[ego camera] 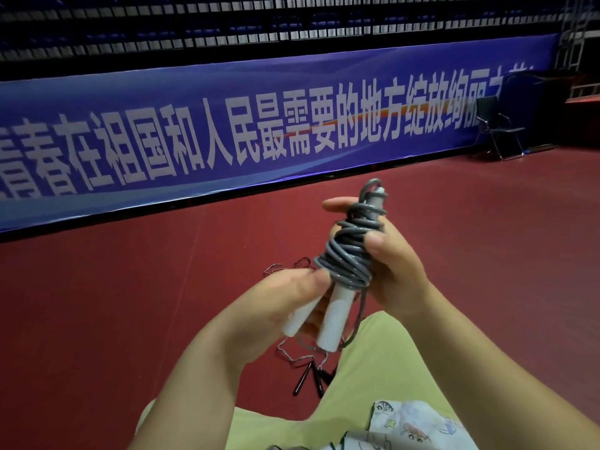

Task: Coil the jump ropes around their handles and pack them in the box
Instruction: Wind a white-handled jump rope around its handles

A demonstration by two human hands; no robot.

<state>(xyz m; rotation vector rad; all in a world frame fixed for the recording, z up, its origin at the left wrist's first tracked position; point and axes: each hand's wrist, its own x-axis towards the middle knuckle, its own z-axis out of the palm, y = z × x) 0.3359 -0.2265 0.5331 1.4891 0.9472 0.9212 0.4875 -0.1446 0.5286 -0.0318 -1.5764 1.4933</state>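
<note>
1. Right hand: the thumb is pressed against the side of the grey cord winding and the fingers are curled round its far side, one fingertip showing beyond the top turns. The bundle is gripped here.
2. Left hand: the thumb and fingers are closed round the lower ends of the two white cylindrical plastic handles, which are held side by side, tilted, butt ends toward the lap.
3. Thick grey plastic-coated jump rope: it is wound in many loose, uneven turns round the upper half of the handles; a small loop stands proud at the top beside a handle tip. A short free length hangs down past the handles on the right side.
4. Step judged: coiling of this rope is almost complete; only the tail is left.
5. Next move, as judged: the hanging tail needs to be wrapped or tucked under a turn while the winding is kept pinched, otherwise the loose turns may slip off.
6. Second jump rope with thin wire cord and black handles: it lies uncoiled on the dark red sports floor, just beyond the knee in light green trousers.
7. The box is not in view.
</note>
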